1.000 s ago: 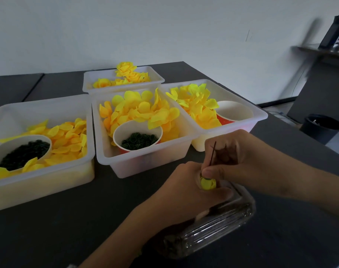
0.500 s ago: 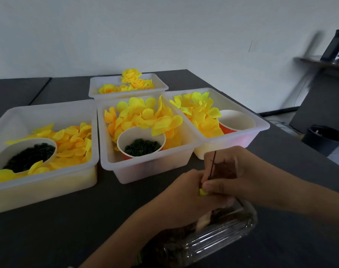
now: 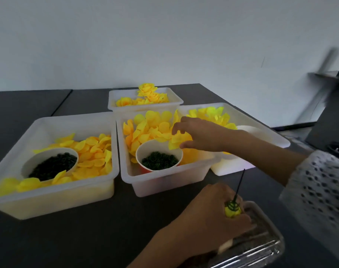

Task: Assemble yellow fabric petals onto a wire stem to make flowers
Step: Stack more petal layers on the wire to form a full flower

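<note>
Reaching right hand, fingers spread, over petals mid-frame; left hand pinching bud on wire stem. Risk: several petals lifting together; stem slipping.

Petals: yellow, some orange-tinged. Bins: translucent white; worktop: dark grey. Rings: dark green; sleeve: white, perforated pattern.

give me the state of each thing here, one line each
left hand: grips the wire stem, upright, yellow bud at its base
right hand: fingers spread over the petals in the middle bin
cup: upright, holds green rings
far bin: holds finished flowers
</note>
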